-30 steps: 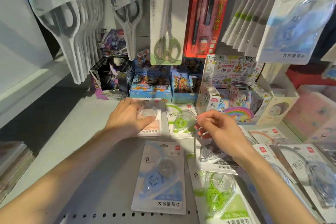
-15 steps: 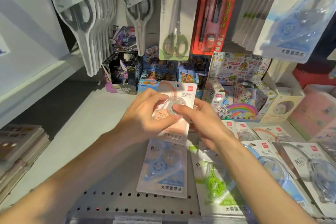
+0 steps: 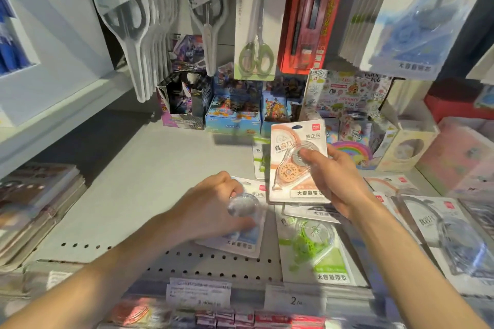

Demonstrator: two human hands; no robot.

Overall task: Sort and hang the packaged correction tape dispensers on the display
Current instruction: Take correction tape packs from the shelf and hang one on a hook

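The right hand (image 3: 338, 179) holds an orange correction tape pack (image 3: 298, 161) up off the shelf (image 3: 139, 181). The thumb presses on the clear bubble at the front and the fingers sit behind the card. The pack stands nearly straight up, with its long side going up and down and its hang hole at the top.

The left hand (image 3: 211, 208) is down low on the shelf. Its fingers curl around the clear bubble of a blue correction tape pack (image 3: 240, 232). That pack lies flat with its top end pointing away, far from the person. The picture is blurry there, so I cannot tell if the pack has left the shelf yet.

More packs lie flat on the right part of the shelf. A green correction tape pack (image 3: 311, 246) is just beside the blue one, on its right. Other packs lie farther right, some on top of each other.

The big thing for the next move is where the hooks are. Blue tape packs (image 3: 417, 21) already hang up high on the far right. The orange pack is in the hand closer to that side, and its hole already points up. So I think the right hand only has to lift up and away to reach a hook. The blue pack has to be tipped up first. Scissors packs (image 3: 255, 29) hang in the middle, so the hands should not bump them.
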